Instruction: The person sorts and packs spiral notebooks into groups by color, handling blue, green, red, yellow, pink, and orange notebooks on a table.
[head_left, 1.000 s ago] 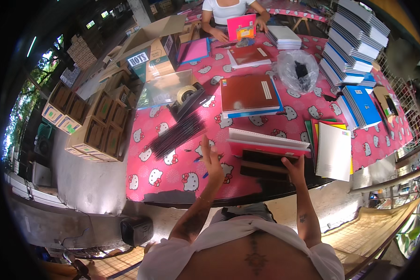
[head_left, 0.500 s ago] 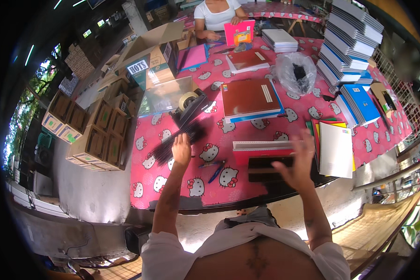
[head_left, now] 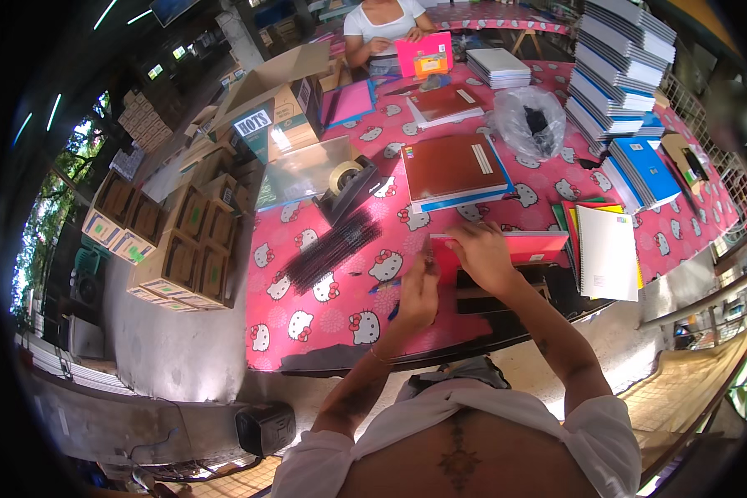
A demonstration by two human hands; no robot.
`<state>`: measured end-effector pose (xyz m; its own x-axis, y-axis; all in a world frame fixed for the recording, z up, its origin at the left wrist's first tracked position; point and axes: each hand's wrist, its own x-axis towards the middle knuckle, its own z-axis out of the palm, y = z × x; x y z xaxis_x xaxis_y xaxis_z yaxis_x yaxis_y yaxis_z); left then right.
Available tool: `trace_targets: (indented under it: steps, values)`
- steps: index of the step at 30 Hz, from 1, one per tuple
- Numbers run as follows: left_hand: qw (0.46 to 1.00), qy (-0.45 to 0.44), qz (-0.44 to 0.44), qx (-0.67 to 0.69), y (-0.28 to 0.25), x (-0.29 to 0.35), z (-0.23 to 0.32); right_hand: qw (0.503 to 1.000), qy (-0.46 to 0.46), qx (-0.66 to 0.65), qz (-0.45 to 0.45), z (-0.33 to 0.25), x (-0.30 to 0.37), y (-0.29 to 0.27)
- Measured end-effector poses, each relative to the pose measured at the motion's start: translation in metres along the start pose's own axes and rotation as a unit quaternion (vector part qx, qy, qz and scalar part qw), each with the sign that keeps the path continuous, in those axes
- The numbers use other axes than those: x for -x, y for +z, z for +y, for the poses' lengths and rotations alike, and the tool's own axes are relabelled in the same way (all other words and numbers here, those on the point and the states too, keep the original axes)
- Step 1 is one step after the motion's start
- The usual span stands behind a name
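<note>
Well, both bare hands are at the left end of a glossy pinkish-red pad [head_left: 519, 256], standing on its long side near the front of the counter [head_left: 328, 342], a thin pale strip along its upper edge. The right hand [head_left: 485, 256] has its fingers bent over that edge; whether they clasp it, one cannot tell. And the left hand [head_left: 419, 292], fingers bunched by the pad's corner! What they pinch, if anything, is too small to make out. Just before the pad sits a dark, flat-sided block [head_left: 473, 301]. Off to the left, a loose sheaf of thin, wiry black coils [head_left: 332, 251] lies on the smooth pink print, with a chunky black tape dispenser [head_left: 346, 189] behind. Over on the right, a white wire-bound notebook [head_left: 607, 253]; farther back, a crinkled, see-through plastic bag [head_left: 523, 124].
</note>
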<state>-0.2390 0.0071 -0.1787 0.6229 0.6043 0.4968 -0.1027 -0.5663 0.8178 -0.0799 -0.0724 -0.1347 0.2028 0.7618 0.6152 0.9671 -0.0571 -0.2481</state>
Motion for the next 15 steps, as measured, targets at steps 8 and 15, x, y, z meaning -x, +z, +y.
trace_targets:
  steps: [8,15]
  values:
    - [0.974,0.031,-0.029,-0.222,-0.043,-0.041,0.007,0.999,0.042,-0.017,-0.012,0.004,-0.005,-0.001]
    - [0.989,0.020,-0.011,-0.148,-0.031,-0.040,0.007,0.999,0.043,-0.007,-0.009,0.004,-0.005,0.000]
